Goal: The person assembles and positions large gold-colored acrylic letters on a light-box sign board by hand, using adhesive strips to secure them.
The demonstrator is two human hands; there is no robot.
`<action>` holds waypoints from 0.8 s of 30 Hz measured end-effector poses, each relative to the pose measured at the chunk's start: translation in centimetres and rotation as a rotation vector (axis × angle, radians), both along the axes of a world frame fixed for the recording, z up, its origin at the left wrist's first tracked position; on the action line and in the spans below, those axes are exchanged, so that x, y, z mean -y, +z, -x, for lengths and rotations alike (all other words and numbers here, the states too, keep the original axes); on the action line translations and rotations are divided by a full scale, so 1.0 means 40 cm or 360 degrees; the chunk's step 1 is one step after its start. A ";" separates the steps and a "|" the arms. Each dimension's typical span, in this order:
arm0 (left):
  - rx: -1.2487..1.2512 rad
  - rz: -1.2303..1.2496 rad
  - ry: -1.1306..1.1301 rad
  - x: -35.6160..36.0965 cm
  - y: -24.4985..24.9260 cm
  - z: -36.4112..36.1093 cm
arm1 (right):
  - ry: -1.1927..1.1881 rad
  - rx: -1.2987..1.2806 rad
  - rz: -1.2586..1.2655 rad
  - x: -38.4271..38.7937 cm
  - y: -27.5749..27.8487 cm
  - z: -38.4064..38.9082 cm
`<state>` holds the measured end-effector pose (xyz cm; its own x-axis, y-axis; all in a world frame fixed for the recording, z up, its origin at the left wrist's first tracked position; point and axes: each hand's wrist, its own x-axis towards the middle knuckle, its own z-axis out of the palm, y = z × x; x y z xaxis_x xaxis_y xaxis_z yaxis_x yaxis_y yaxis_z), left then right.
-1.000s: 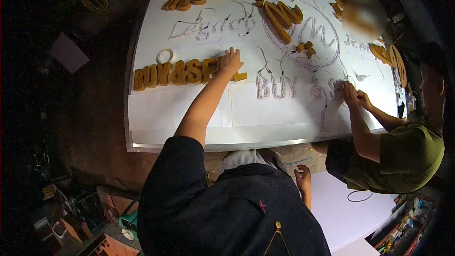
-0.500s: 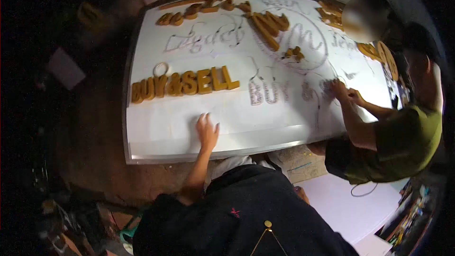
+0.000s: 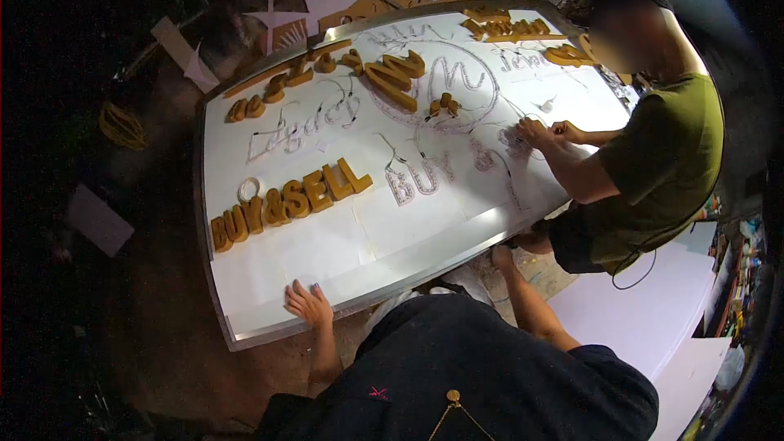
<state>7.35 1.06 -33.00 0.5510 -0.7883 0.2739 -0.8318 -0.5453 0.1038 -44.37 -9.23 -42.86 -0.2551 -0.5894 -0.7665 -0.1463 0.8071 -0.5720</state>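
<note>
While left hand presses panel, right hand seemingly touches it.

The person wears a black short-sleeved top with a small red mark on the front. Beside it is a round brass-coloured stud, from which two thin gold lines run down. The left hand, right hand and forearms are bare.

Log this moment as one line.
left hand flat on sign panel | right hand by panel edge | co-worker's hands on letter outlines
</note>
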 end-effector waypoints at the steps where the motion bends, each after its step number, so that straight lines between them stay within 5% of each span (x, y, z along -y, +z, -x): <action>1: 0.0018 -0.0011 0.0008 -0.001 0.001 0.001 | -0.0012 -0.0003 0.0029 0.008 0.008 -0.022; 9: 0.0027 0.0018 0.0074 0.003 0.002 0.008 | -0.0380 0.0305 0.0256 -0.070 0.142 -0.096; 24: 0.0006 0.0058 0.0055 0.003 0.014 0.007 | -0.0058 0.0151 -0.0147 -0.001 0.148 -0.082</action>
